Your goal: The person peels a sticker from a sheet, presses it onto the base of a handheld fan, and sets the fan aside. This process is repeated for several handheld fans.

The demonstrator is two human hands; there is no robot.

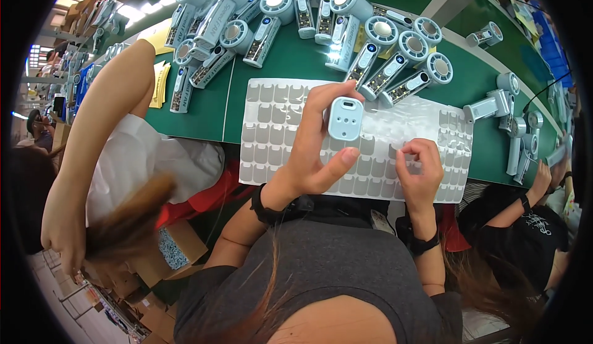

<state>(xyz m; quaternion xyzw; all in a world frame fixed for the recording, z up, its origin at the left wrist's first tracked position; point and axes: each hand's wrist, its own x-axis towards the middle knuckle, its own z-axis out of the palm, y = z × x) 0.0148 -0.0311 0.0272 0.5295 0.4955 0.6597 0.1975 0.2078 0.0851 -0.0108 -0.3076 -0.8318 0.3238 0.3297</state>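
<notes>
Where the label sheet (380, 166) ends, light-blue fans (343, 38) crowd the table (204, 118).

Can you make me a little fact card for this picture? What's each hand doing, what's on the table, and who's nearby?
Left hand: holds a light-blue device, its end with a slot and small holes showing
Right hand: at the sheet of grey labels, thumb and forefinger close together; can't tell if they pinch anything
Table: green, with the sheet in front of the person
Beyond the sheet: many light-blue handheld fans
Neighbours: a person in white on the left, a person in black on the right
</notes>
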